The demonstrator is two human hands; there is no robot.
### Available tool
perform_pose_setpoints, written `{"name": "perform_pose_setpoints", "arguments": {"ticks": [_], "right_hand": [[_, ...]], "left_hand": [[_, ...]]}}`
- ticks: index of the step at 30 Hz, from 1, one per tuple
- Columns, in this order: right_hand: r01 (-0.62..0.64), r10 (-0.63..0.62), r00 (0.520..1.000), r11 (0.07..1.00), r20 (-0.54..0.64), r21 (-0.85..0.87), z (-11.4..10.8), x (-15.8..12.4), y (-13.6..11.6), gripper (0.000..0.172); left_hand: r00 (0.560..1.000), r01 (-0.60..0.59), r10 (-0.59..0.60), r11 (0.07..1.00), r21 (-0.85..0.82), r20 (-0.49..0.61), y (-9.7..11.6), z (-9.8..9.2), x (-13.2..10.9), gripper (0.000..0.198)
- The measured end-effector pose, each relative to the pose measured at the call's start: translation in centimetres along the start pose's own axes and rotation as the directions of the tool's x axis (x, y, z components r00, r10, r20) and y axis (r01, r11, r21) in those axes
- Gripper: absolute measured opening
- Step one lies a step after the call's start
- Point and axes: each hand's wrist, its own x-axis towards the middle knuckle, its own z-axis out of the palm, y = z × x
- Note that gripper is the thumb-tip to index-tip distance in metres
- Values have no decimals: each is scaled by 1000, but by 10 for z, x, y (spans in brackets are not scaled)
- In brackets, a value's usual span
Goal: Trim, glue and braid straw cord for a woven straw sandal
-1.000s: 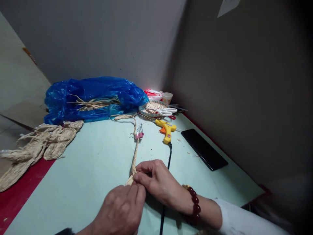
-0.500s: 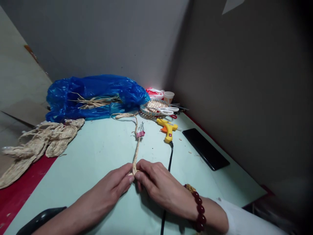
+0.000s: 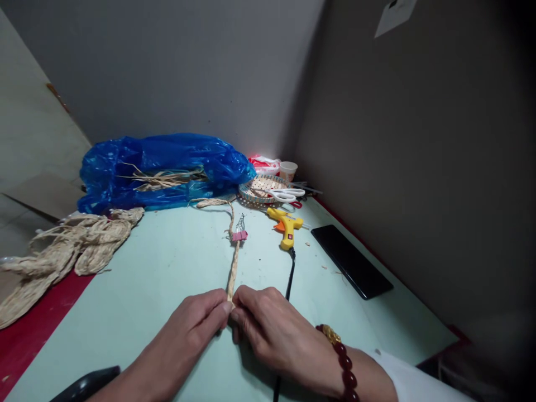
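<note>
A pale straw braid (image 3: 234, 265) runs from a pink binder clip (image 3: 240, 236) down to the front middle of the table. My left hand (image 3: 196, 324) pinches its near end between thumb and forefinger. From the other side my right hand (image 3: 268, 329), with a dark red bead bracelet at the wrist, pinches the same end, its fingertips touching those of my left hand. Beyond the clip the braid curls toward the blue bag. Loose strands under the fingers are hidden.
A blue plastic bag (image 3: 167, 148) holds straw. Woven straw pieces (image 3: 103, 245) lie at the left. Toward the right are a yellow glue gun (image 3: 288, 228) with its black cord, a black phone (image 3: 352, 261), a basket (image 3: 251, 192), white scissors (image 3: 288, 194) and a cup (image 3: 288, 170).
Both hands sit slightly lower in the view, still at the braid's end, and the fingertips have closed over more of it. The whole scene has shifted down a little.
</note>
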Motion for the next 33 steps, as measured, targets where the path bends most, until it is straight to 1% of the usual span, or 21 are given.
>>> {"name": "perform_pose_setpoints", "arguments": {"ticks": [2,4,6,8,10,12,14,17,19,20,22,23,24,25,26,28,29,30,31,32,33], "right_hand": [[23,-23,999,1000,40,2,-3,-1,2,16],[56,-53,998,997,42,-56,-7,-3,3,18],[64,-66,998,990,-9,-125,-8,-5,4,21],[88,-107,990,978,-90,-191,-4,-7,4,22],[153,-211,963,940,-167,-304,3,-9,4,21],[257,-368,911,859,-186,-442,12,-10,4,17],[340,-504,847,759,-169,-556,20,-9,6,15],[402,-660,735,609,-155,-684,27,-6,8,23],[417,-741,657,513,-142,-750,31,-3,9,26],[424,-770,625,473,-128,-772,32,-2,10,25],[448,-811,577,409,-93,-795,34,0,10,22],[470,-819,568,402,-79,-786,33,0,10,21],[501,-817,571,423,-79,-755,31,-1,9,20],[530,-802,588,480,-104,-699,27,-1,7,19],[542,-764,625,571,-158,-617,22,-2,5,17],[480,-601,731,789,-323,-383,9,-4,1,16],[403,-475,786,879,-396,-255,3,-4,-1,17],[317,-339,841,940,-422,-123,-3,-3,-2,18],[235,-211,901,972,-380,16,-7,-2,-2,17],[159,-111,952,975,-284,152,-10,0,-2,16],[90,-47,986,958,-159,272,-11,2,-1,16]], "left_hand": [[997,13,-5,995,-100,81,1,-1,6,30],[995,39,-24,988,-148,100,-2,-2,10,25],[995,67,-56,987,-143,78,-6,-3,11,24],[996,82,-75,989,-122,58,-9,-1,11,27],[997,77,-73,990,-116,35,-9,3,11,29],[998,68,-67,988,-140,8,-8,8,10,32],[997,72,-71,970,-231,12,-7,12,9,34],[986,168,-142,887,-430,93,-8,15,7,37],[972,233,-181,829,-508,149,-9,15,7,39],[971,237,-179,818,-524,160,-10,15,7,39],[981,189,-127,816,-546,148,-11,13,8,37],[984,164,-97,817,-552,148,-11,11,8,35],[986,144,-71,821,-553,151,-11,9,7,32],[986,136,-61,823,-551,153,-10,7,6,30],[986,138,-62,825,-548,155,-9,5,5,29],[985,153,-82,834,-530,154,-7,1,2,28],[985,153,-90,839,-522,144,-6,-1,1,28],[986,154,-94,841,-518,141,-5,-2,1,29],[985,155,-90,840,-520,149,-4,-2,0,30],[983,157,-81,838,-523,164,-4,-2,1,31],[980,158,-69,835,-527,184,-4,-2,2,30]]}}
